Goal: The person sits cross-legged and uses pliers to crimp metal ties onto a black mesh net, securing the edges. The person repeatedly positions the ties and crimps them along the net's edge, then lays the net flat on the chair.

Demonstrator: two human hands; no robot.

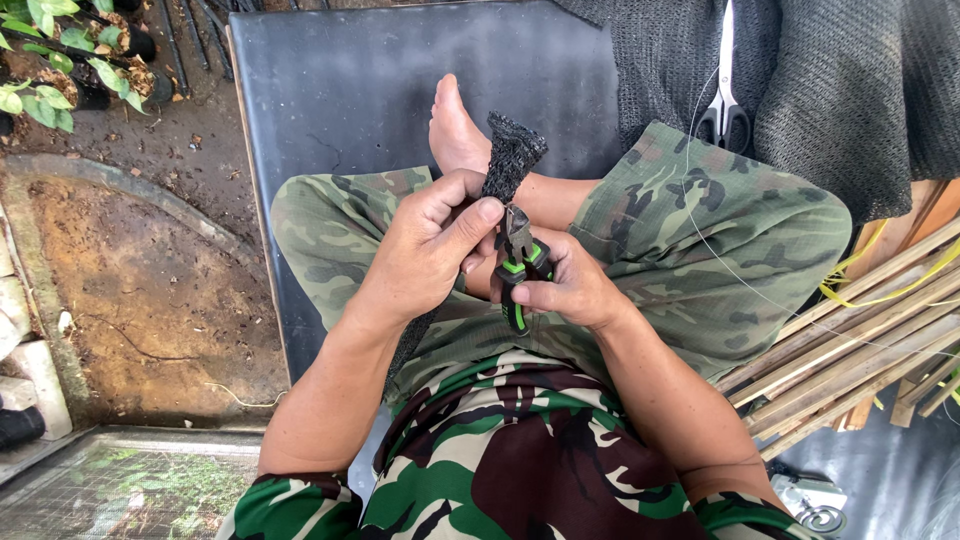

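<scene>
I sit cross-legged in camouflage clothes on a dark mat (360, 90). My left hand (430, 250) pinches a strip of black mesh netting (510, 155) between thumb and fingers; the strip sticks up above the hand and trails down under my forearm. My right hand (570, 290) grips pliers with green-and-black handles (520, 270), their jaws pointing up at the netting right beside my left thumb. The two hands touch over my lap.
A large sheet of black netting (830, 90) lies at the upper right with scissors (725, 110) on it. Bamboo slats (860, 350) and yellow strips lie to the right. Bare soil and potted plants (70, 60) are at the left, a wire mesh panel (130, 485) at the lower left.
</scene>
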